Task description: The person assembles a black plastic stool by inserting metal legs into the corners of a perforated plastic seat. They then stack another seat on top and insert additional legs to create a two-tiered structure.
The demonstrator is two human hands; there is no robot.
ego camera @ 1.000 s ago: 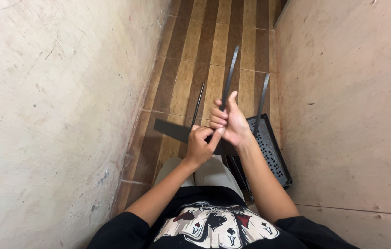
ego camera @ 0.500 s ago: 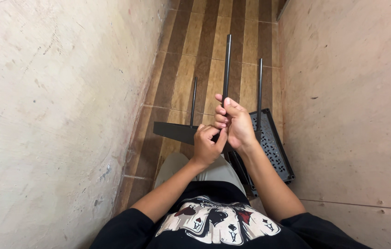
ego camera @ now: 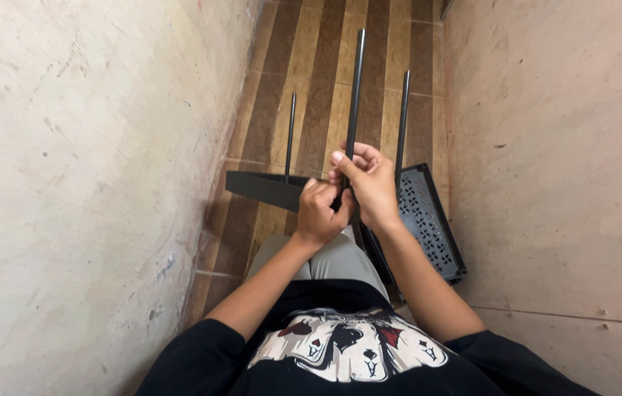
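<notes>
I look down at a black device [ego camera: 267,187] resting on my lap, a flat wedge-shaped body with three thin black antennas standing up. My right hand [ego camera: 370,180] is wrapped around the base of the middle antenna [ego camera: 355,88], which points straight away from me. My left hand [ego camera: 322,213] grips the device's body just below that antenna's joint, touching my right hand. The left antenna [ego camera: 290,132] and the right antenna [ego camera: 402,117] stand free, untouched.
A plain plaster wall [ego camera: 83,161] rises close on my left and a plywood panel [ego camera: 560,161] close on my right. A black perforated plastic crate [ego camera: 432,227] lies on the striped brown tile floor [ego camera: 326,66] by my right knee.
The middle antenna has swung from tilted right to nearly straight and upright. My hands have kept their grip and shifted slightly with it.
</notes>
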